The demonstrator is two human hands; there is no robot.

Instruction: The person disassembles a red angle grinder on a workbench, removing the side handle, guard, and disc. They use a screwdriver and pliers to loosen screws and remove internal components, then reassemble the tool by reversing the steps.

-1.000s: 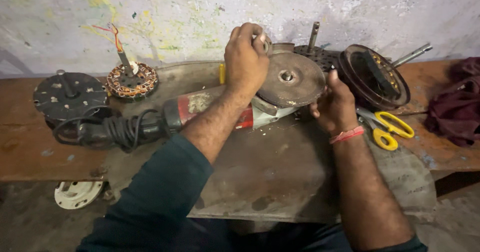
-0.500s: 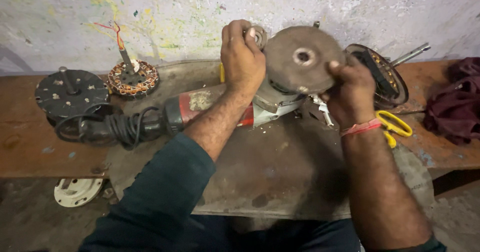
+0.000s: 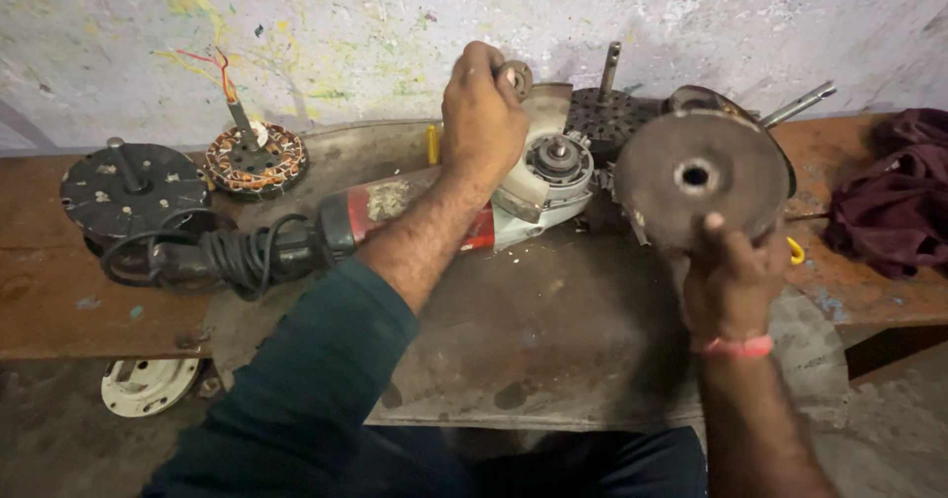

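A red and grey angle grinder lies across a worn metal plate, its bare spindle facing up. My left hand rests on the grinder's head and pinches a small round metal nut between its fingertips. My right hand holds a worn grey grinding disc upright by its lower edge, lifted to the right of the spindle and apart from it.
A coiled black cable trails left from the grinder. Fan motor parts lie along the wooden bench: a dark rotor, a copper-wound stator, another housing with a shaft. A maroon cloth lies at right; a white plate on the floor.
My right hand lifted the grinding disc off the grinder's spindle and carried it to the right. My left hand stayed on the grinder's head with the nut.
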